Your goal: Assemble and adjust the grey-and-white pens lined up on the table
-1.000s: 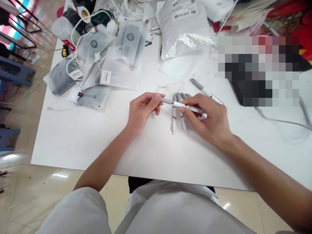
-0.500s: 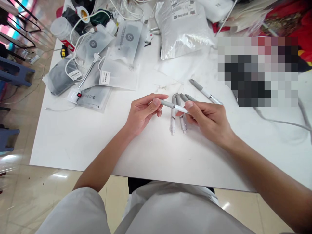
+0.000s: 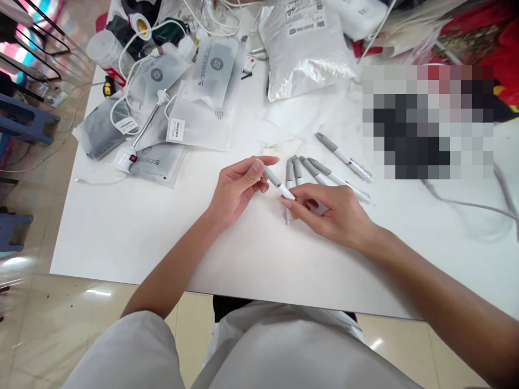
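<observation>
Evidently a pen [image 3: 277,183] is being set down: the left hand [image 3: 239,186] pinches its grey end while the right hand [image 3: 330,213] grips the white barrel. Just beyond that grip lies the row of pens [image 3: 302,173] on the table [image 3: 141,227]. Next, I judge, it must be lowered alongside them and both pinches let go.

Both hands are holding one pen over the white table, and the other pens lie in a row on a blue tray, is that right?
Not quite. The left hand and right hand do hold one pen, but the other pens lie straight on the white table, not on a blue tray. The head view shows it.
</observation>
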Tool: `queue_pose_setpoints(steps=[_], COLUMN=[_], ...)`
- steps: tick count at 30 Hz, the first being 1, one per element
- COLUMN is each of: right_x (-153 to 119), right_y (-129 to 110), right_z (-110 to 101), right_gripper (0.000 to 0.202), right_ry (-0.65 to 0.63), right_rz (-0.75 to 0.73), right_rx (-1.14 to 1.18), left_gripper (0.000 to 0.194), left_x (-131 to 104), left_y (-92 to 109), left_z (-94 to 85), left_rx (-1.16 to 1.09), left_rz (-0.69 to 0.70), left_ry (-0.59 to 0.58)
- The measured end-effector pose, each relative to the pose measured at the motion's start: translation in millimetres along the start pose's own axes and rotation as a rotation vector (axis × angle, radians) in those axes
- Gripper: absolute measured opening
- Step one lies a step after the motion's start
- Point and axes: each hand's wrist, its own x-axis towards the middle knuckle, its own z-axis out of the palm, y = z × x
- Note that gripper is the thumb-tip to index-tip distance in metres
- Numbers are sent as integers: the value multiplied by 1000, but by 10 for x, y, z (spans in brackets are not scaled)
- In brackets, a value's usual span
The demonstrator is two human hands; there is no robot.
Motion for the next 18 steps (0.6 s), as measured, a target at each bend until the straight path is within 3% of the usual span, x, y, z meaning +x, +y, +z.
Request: queue_pose_setpoints(steps=[4, 7, 12, 15, 18], right_x=[-27, -67, -115, -113, -102], right_y=[-52, -45, 40, 74, 66], right_z=[3, 55, 166, 180, 155], right_gripper=[36, 23, 37, 29, 18], right_ry=[-107, -132, -32, 43, 32], right_rz=[15, 11, -40, -102, -141], right_rx=[68, 106, 72, 8, -15], left_gripper=[31, 29, 32, 32, 30], left_x=[-22, -33, -28, -13, -9], left_y=[35, 43, 11, -4, 8], left_z=[6, 20, 38, 20, 5], left_rx=[-25, -40, -21, -29, -31], left_rz=[-20, -38, -44, -15, -1], left_ry=[-36, -50, -47, -12, -1])
